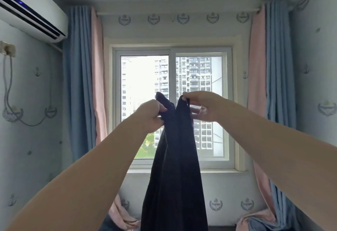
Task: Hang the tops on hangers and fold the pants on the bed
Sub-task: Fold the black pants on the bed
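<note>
A long dark garment (175, 167) hangs straight down in front of the window, held up at arm's length. My left hand (150, 115) grips its top left corner in a fist. My right hand (199, 105) pinches the top right corner between thumb and fingers. The two held corners stand close together, forming two peaks. The cloth falls past the bottom edge of the view, so its lower end is hidden. I cannot tell whether it is a top or pants. The bed and hangers are out of sight.
A window (172, 106) faces me, flanked by blue and pink curtains at the left (82, 84) and at the right (269, 84). An air conditioner (31, 10) is mounted high on the left wall. Curtain ends bunch low at both sides.
</note>
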`<state>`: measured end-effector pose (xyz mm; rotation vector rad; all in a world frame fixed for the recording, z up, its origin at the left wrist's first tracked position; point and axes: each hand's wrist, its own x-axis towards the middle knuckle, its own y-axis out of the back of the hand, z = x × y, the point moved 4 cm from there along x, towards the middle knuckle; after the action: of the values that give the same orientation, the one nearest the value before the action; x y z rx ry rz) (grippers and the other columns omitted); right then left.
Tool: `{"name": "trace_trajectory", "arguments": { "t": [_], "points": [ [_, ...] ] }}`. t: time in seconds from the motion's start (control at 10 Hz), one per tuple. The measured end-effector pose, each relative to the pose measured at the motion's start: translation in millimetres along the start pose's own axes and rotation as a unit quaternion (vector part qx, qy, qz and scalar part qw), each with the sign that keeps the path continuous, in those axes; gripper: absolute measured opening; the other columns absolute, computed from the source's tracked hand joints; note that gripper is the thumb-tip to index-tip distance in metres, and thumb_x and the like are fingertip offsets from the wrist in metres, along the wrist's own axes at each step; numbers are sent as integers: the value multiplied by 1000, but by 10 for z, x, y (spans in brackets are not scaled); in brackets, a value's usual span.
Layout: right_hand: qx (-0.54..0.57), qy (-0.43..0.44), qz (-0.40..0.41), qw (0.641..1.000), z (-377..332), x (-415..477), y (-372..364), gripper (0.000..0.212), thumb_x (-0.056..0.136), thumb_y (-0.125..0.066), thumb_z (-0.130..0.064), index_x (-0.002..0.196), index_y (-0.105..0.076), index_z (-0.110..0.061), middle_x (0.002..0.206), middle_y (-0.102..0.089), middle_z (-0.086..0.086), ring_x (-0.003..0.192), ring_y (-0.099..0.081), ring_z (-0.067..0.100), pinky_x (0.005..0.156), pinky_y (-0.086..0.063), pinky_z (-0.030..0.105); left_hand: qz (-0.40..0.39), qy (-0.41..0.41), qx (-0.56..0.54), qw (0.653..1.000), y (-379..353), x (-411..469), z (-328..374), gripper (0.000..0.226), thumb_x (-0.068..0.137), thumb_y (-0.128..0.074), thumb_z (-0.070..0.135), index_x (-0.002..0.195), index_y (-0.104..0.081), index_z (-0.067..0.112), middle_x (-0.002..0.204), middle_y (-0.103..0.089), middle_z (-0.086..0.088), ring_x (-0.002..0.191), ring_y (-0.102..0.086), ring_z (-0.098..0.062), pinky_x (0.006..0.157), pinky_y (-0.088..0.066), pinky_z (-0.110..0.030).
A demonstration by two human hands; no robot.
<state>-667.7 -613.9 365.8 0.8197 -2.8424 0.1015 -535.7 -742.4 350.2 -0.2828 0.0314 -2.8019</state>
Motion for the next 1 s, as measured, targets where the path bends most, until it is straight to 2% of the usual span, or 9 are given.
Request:
{"name": "trace_trajectory", "arguments": {
  "t": [0.1,0.2,0.3,0.5,0.6,0.7,0.8,0.9,1.0],
  "points": [
    [-16,28,-7,999,-81,-51,-144,7,92,-72,-25,87,-75,-20,109,-71,5,95,-71,20,101,-51,39,-32,-42,-144,988,-21,169,-73,24,95,-35,-15,94,-53,1,90,-53,-10,77,-62,-18,57,-49,-26],
    [34,75,-3,997,-141,-80,-202,8,83,-78,-29,82,-76,-21,98,-77,-2,75,-69,18,85,-56,39,-109,-90,-92,986,-48,120,-72,41,86,-37,-16,124,-52,-14,122,-63,-27,113,-63,-44,95,-54,-48],
    [14,113,17,993,-242,-131,-285,6,85,-73,-26,90,-71,-25,93,-75,-3,84,-68,20,96,-55,42,-170,-147,-15,974,-94,61,-105,59,77,-59,-7,135,-53,-2,132,-62,-25,122,-61,-41,105,-48,-50],
    [-132,132,41,982,-283,-247,-521,14,83,-72,-34,90,-76,-23,120,-68,-4,119,-59,25,104,-49,48,-20,-170,43,984,-50,186,-300,48,84,-58,-15,124,-63,10,108,-70,-13,90,-68,-27,68,-53,-32],
    [-168,203,101,959,-307,-316,-396,17,90,-67,-37,104,-72,-29,132,-60,-7,117,-59,22,97,-52,38,-1,-138,8,990,121,270,-349,40,85,-56,-13,117,-65,10,110,-71,-18,96,-69,-37,80,-59,-46],
    [-188,243,186,933,-173,-411,-114,56,91,-63,-52,142,-45,-36,145,-43,-12,124,-52,14,97,-47,37,-25,-130,-33,991,337,256,-293,36,87,-57,-11,115,-67,9,112,-73,-17,99,-71,-38,73,-59,-40],
    [-100,137,100,980,217,-440,-67,94,86,-63,-66,158,-12,-36,144,-40,-13,109,-57,8,89,-46,28,-64,-110,-88,988,567,216,-191,38,88,-58,-9,123,-65,6,114,-74,-16,100,-72,-37,69,-59,-37],
    [-41,20,-33,998,518,-469,-180,72,82,-64,-67,141,-52,-26,135,-64,-10,114,-68,17,89,-53,33,-88,-98,-110,985,821,165,-84,40,90,-59,-4,128,-63,6,119,-71,-18,101,-70,-37,72,-58,-39],
    [55,-41,-100,993,703,-534,-335,65,85,-62,-67,134,-58,-24,128,-69,4,113,-68,32,78,-60,42,-87,-105,-115,984,1092,104,-22,38,91,-58,-1,129,-62,5,112,-73,-15,95,-71,-35,72,-57,-38]
  ]
}}
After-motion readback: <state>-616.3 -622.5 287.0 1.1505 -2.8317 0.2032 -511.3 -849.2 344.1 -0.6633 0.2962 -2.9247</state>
